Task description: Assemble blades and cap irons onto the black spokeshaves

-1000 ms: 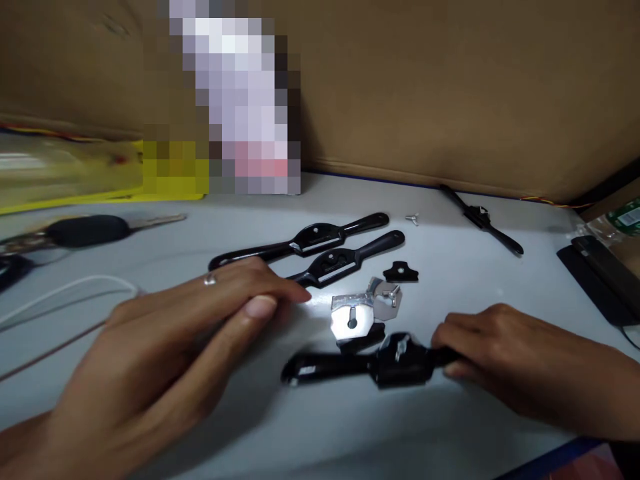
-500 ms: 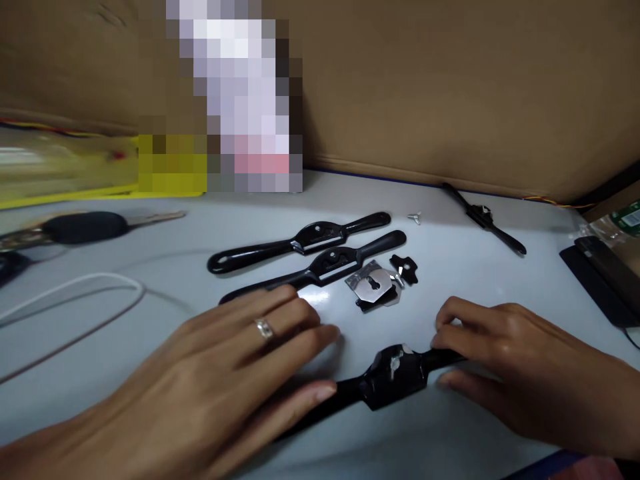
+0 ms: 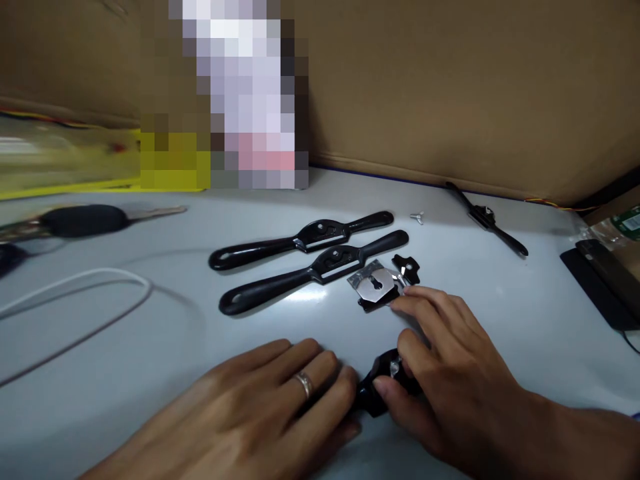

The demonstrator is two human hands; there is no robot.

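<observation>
A black spokeshave [image 3: 373, 393] lies low in front of me, partly covered by both hands. My left hand [image 3: 270, 407], with a ring on one finger, is closed round its left handle. Over the body is my right hand [image 3: 455, 360]; its thumb and index finger pinch at the middle, beside a silver wing screw [image 3: 395, 369]. The other right fingers reach out toward the loose parts. Those parts are a silver blade [image 3: 375, 285] and black cap plates [image 3: 407, 268]. Two bare black spokeshave bodies, the nearer body [image 3: 270, 289] and the farther body [image 3: 255, 252], lie beyond.
Another spokeshave [image 3: 484, 217] with its screw fitted lies at the back right, and a loose wing screw [image 3: 417, 217] near it. Keys [image 3: 85, 220] and a white cable [image 3: 100, 272] are on the left. A black flat object [image 3: 600, 287] sits at the right. Cardboard [image 3: 450, 87] stands behind.
My right hand has moved left from the right handle onto the spokeshave's body. My left hand has shifted nearer to me and slightly right, uncovering the nearer bare body's handle.
</observation>
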